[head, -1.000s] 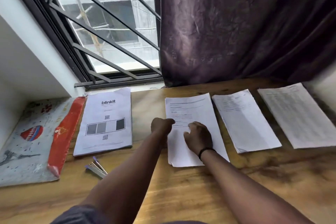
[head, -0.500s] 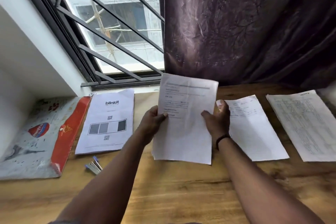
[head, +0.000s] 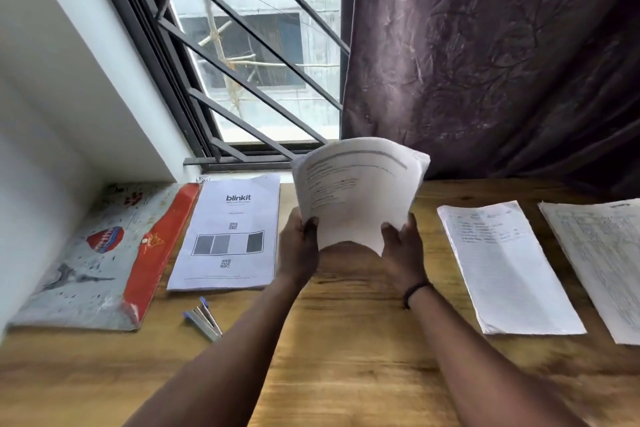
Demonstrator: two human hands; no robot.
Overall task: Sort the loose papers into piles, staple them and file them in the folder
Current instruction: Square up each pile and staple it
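Both my hands hold a white printed paper stack (head: 356, 194) upright above the wooden table (head: 346, 340), bowed into a curve. My left hand (head: 298, 246) grips its lower left edge and my right hand (head: 401, 250) grips its lower right edge. A "blinkit" paper pile (head: 228, 236) lies flat to the left. Two more piles lie to the right: a middle pile (head: 505, 267) and a far right pile (head: 602, 260) cut by the frame edge. A stapler (head: 204, 317) with blue ends lies near the blinkit pile. The grey and red folder (head: 104, 260) lies at the far left.
A barred window (head: 249, 56) and its sill stand behind the table. A dark purple curtain (head: 502, 56) hangs at the back right. A white wall (head: 52, 97) bounds the left side.
The paper stack was lifted off the table by both hands, raised upright, and now curves between them. My hands moved from its middle sides to its lower edges.
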